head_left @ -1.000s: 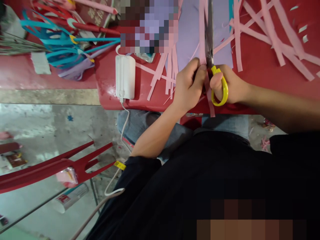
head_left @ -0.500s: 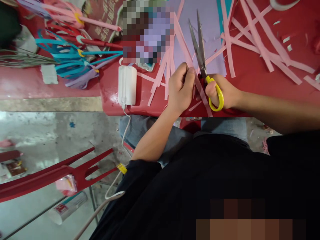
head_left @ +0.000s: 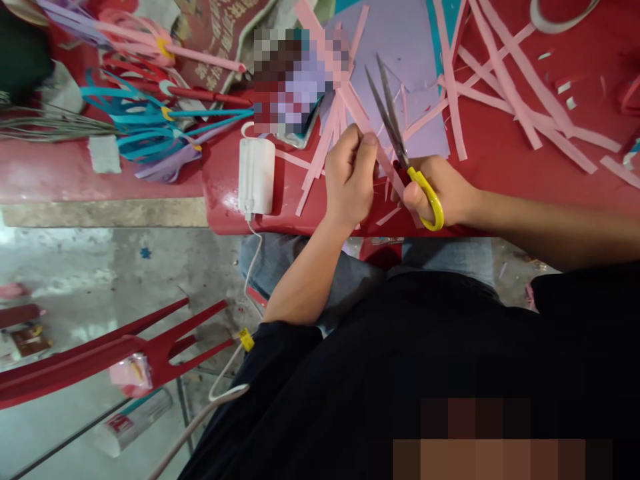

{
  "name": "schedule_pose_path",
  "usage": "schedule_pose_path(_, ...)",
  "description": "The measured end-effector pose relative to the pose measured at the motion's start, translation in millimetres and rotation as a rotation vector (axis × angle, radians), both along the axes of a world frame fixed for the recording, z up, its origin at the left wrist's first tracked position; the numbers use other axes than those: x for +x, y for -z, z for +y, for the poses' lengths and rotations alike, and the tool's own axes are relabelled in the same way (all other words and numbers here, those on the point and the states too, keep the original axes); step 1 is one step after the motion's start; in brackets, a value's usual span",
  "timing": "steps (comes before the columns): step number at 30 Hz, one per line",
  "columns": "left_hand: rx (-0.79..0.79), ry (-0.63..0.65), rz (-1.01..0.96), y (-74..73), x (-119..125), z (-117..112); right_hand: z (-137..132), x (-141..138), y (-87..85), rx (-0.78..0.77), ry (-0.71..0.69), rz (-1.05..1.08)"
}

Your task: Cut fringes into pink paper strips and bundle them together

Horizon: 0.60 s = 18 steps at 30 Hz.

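Note:
My left hand (head_left: pixel 351 175) is closed, pinching a long pink paper strip (head_left: pixel 358 112) between thumb and fingers. The strip runs diagonally from the upper left down towards my other hand. My right hand (head_left: pixel 445 190) grips yellow-handled scissors (head_left: pixel 425 200), thumb at one handle loop. Their blades point up and away, slightly apart, just right of the strip. The strip's lower end passes close to my right fingers; whether they touch it I cannot tell. Beneath lie a lilac paper sheet (head_left: pixel 425 110) and several loose pink strips (head_left: pixel 320 160).
A white power bank (head_left: pixel 257 175) with a cable sits near the front edge of the red table (head_left: pixel 225 203). Blue paper flowers (head_left: pixel 135 133) and pink ones (head_left: pixel 133 33) lie at the left. More pink strips (head_left: pixel 515 93) cross at the right. A red chair (head_left: pixel 165 350) stands lower left.
My left hand has moved slightly left, drawing the pink strip up and left. The scissors have shifted a little down and left and tilt more to the left.

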<state>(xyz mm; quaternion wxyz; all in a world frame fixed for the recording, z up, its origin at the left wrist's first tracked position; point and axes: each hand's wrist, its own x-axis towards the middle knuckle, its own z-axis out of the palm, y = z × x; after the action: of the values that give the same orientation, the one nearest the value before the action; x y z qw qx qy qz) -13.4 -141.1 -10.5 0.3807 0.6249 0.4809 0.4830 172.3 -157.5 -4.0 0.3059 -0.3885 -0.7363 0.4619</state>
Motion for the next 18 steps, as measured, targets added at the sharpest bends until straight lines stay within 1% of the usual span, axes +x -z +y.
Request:
schedule_pose_path(3, 0.033, -0.009, -0.031, -4.2, -1.5, 2.5, -1.0, 1.4, -0.2, 0.005, -0.016, -0.073)
schedule_pose_path(7, 0.093, -0.005, -0.112, -4.5, -2.4, 4.9, -1.8, 2.0, -1.2, 0.024, -0.013, -0.137)
schedule_pose_path(12, 0.038, 0.014, -0.057, -4.4, -3.8, 3.3, -2.7, 1.9, -0.2, 0.046, -0.013, -0.196)
schedule_pose_path(16, 0.057, 0.058, -0.022, 1.1, -2.4, 2.4, -1.6, 2.1, 2.1, 0.06, 0.006, -0.169)
schedule_pose_path(18, 0.041, 0.077, -0.016, 3.6, -0.8, 1.2, -1.1, 2.4, 2.1, 0.049, 0.018, -0.161)
